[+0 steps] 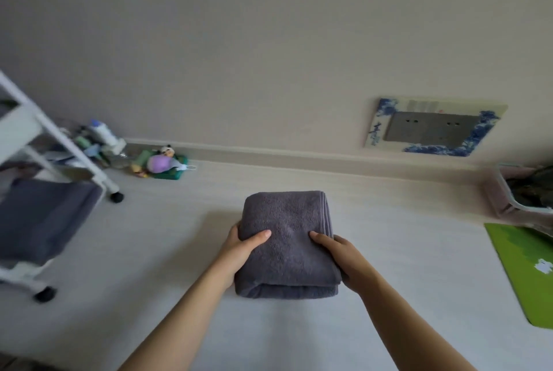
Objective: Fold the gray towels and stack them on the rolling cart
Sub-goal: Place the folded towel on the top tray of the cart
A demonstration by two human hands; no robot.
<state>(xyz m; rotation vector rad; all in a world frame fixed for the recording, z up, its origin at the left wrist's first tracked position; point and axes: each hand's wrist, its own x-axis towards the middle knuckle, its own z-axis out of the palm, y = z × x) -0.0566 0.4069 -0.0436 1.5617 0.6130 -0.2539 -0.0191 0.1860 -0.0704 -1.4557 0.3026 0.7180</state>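
Folded gray towel [287,239] gripped at both sides above pale floor [389,251]: left hand [239,251], right hand [344,257], thumbs on top. White rolling cart [36,143] at left, gray towel [42,215] inside. Toys [161,162], green mat [526,269] well apart.

We see a wall socket panel [431,130] with a blue-and-white patterned frame set low on the pale wall. Left of it, along the skirting board, lies a heap of small toys [163,162] on the light floor [389,251]. Right of the socket panel stands a clear plastic bin [508,191], and just below that bin lies a green mat [520,269].
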